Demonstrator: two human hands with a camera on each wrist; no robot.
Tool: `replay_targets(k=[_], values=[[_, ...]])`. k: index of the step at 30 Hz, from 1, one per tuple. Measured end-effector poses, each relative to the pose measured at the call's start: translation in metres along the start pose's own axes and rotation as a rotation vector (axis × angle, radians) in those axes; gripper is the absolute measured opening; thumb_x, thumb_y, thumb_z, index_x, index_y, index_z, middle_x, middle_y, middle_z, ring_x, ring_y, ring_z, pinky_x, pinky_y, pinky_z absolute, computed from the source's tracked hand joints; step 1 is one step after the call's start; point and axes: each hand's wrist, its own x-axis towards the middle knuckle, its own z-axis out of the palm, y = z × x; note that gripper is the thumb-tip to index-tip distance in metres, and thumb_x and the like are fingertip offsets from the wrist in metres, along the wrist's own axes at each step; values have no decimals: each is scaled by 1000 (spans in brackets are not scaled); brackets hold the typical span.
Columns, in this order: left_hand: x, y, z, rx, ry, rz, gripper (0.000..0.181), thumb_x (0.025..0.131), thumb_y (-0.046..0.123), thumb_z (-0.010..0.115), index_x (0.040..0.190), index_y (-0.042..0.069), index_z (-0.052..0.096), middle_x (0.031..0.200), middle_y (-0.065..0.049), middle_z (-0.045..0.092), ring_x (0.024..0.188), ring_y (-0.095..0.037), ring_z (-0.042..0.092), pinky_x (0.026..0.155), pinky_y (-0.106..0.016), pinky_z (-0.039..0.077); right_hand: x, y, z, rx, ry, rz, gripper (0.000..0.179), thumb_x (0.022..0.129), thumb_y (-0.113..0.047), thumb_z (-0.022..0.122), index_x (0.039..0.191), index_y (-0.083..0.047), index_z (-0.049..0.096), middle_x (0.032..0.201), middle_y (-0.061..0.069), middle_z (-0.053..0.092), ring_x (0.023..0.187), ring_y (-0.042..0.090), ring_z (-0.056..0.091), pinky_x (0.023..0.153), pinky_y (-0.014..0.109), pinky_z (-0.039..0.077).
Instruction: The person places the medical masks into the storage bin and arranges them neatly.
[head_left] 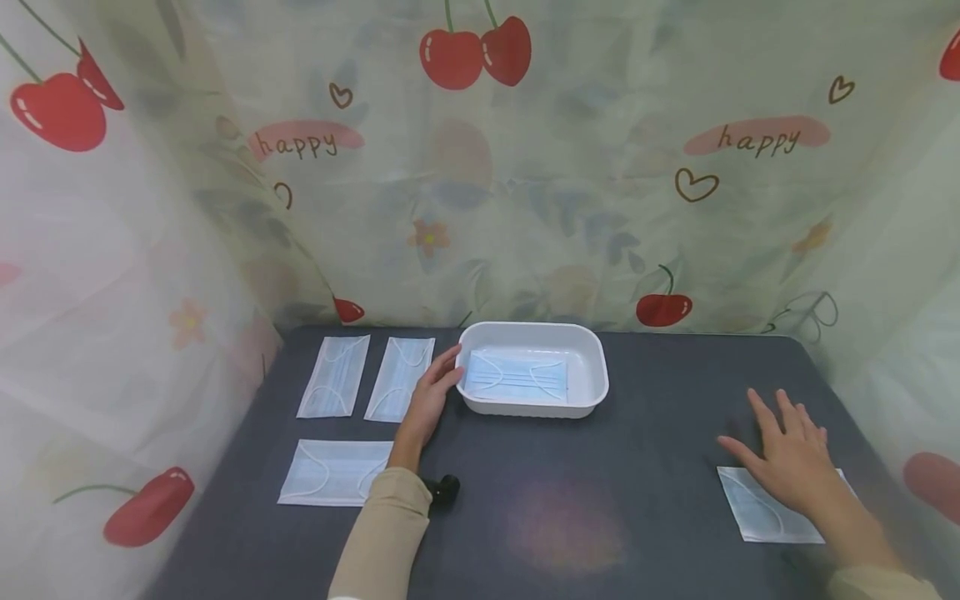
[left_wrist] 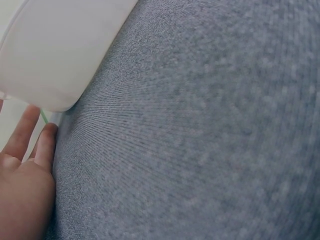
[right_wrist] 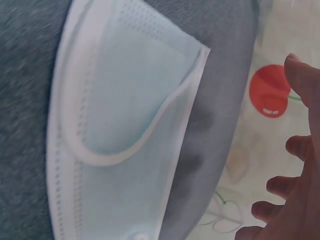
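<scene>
Beige left sleeve (head_left: 382, 533) closest, forearm angled over the table (head_left: 622, 467) toward a white tray (head_left: 532, 410) near the far edge. Left hand (head_left: 427, 404) sits at the tray's left end, fingers extended, tips apparently touching the rim. Grip loose, nothing pinched. I read it as steadying, to keep the tray from sliding.

Right hand (head_left: 795, 462) is over the lone mask (head_left: 765, 508) at the right of the table. Grip spread wide, thumb out, holding nothing. Right wrist view: that mask lies flat, ear loop across its face, hand apparently off it. Wide spread probably suits a thin flat sheet with little edge to catch.

Tray mask (head_left: 517, 379) lies flat, long side along the tray's long side, presumably because it fits unbent that way.

Three more on the left: far-left mask (head_left: 333, 377) and second mask (head_left: 397, 379) side by side, pointing away from the person; crosswise mask (head_left: 333, 472) nearer, right end partly behind the left arm. Gaps likely let each lift singly without dragging a neighbour.
</scene>
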Motion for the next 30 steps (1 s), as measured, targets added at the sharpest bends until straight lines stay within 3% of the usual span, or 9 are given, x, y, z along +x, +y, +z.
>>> replay_targets(k=[17, 20, 24, 30], values=[[1, 0, -1, -16, -31, -3, 50, 105, 31, 56, 154, 25, 46, 161, -12, 44, 151, -31, 40, 128, -52, 23, -16, 33, 12, -3, 34, 33, 95, 101, -57, 53, 162, 0, 8, 153, 53, 9, 132, 79, 17, 100, 87, 18], [-4, 11, -2, -12, -49, -25, 51, 106, 26, 54, 155, 20, 44, 161, -14, 43, 151, -33, 39, 128, -52, 24, -18, 41, 17, -14, 75, 31, 95, 100, -56, 55, 161, 1, 10, 151, 54, 14, 128, 80, 22, 98, 85, 21], [-12, 25, -2, -1, -56, -31, 50, 106, 22, 53, 155, 17, 44, 161, -17, 43, 151, -34, 39, 128, -52, 24, -20, 48, 17, -35, 62, 60, 98, 100, -58, 54, 161, 1, 6, 150, 53, 15, 125, 81, 23, 96, 85, 23], [0, 6, -1, -11, -45, -26, 51, 106, 26, 53, 155, 21, 43, 162, -15, 41, 153, -32, 35, 129, -52, 20, -26, 61, 20, -31, 17, 102, 102, 99, -59, 55, 159, 7, 5, 147, 55, 15, 129, 74, 21, 102, 83, 20]])
